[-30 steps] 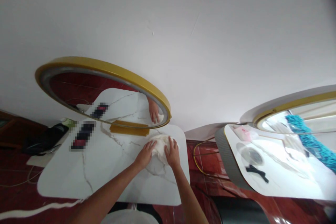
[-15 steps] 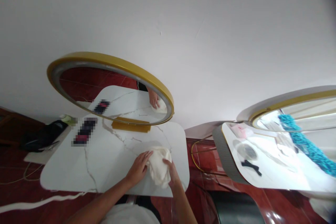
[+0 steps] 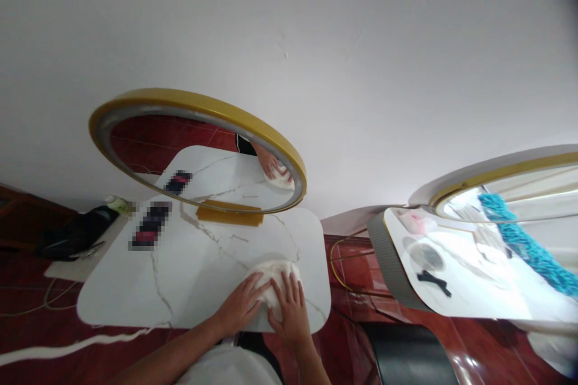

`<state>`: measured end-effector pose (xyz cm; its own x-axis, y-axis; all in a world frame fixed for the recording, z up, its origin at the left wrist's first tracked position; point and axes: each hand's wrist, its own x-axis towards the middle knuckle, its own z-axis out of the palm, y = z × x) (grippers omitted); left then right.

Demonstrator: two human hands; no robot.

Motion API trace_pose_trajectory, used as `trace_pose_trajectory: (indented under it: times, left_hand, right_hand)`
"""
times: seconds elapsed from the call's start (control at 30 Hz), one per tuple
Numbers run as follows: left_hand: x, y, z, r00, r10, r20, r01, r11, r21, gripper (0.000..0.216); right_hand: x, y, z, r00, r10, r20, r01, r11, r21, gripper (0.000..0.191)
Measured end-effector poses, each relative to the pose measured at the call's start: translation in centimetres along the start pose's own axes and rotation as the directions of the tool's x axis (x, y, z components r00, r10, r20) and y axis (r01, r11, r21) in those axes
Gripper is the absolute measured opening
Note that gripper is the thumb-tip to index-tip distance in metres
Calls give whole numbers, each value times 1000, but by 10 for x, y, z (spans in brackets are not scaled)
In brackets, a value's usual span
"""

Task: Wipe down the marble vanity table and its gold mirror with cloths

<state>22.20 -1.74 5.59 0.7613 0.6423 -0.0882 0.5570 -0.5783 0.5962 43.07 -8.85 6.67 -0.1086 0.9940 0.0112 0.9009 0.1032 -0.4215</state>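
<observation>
Right hand (image 3: 290, 313) has shifted atop the white cloth (image 3: 274, 268), fingers spread close beside the splayed left hand (image 3: 238, 308), seemingly mid-wipe; continuing calls for even pressure.

1. The camera is worn on the head.
2. It is pointed forward and down.
3. The white table (image 3: 194, 292) is seen from above, quite near; the top is filled by the wall (image 3: 325, 60).
</observation>
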Motion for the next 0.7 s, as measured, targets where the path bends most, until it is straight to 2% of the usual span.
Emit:
trace_pose_trajectory:
  times: [0.2,0.37,0.5,0.7]
  left_hand:
    - [2,-7,14,997,21,78,-19,1000,-16,57]
    - [23,-17,22,997,11,75,-15,998,55,69]
    - [59,-22,16,1000,-12,9,12,998,68,71]
    - [133,-33,2,993,-87,-83,93,993,70,67]
  right_hand:
    - [-15,6,19,997,51,49,-48,997,-60,73]
    - [0,16,24,996,77,39,-74,995,-61,77]
    - [29,32,22,996,90,-16,-91,992,-82,74]
    - [92,64,14,988,129,-86,-137,985,-104,72]
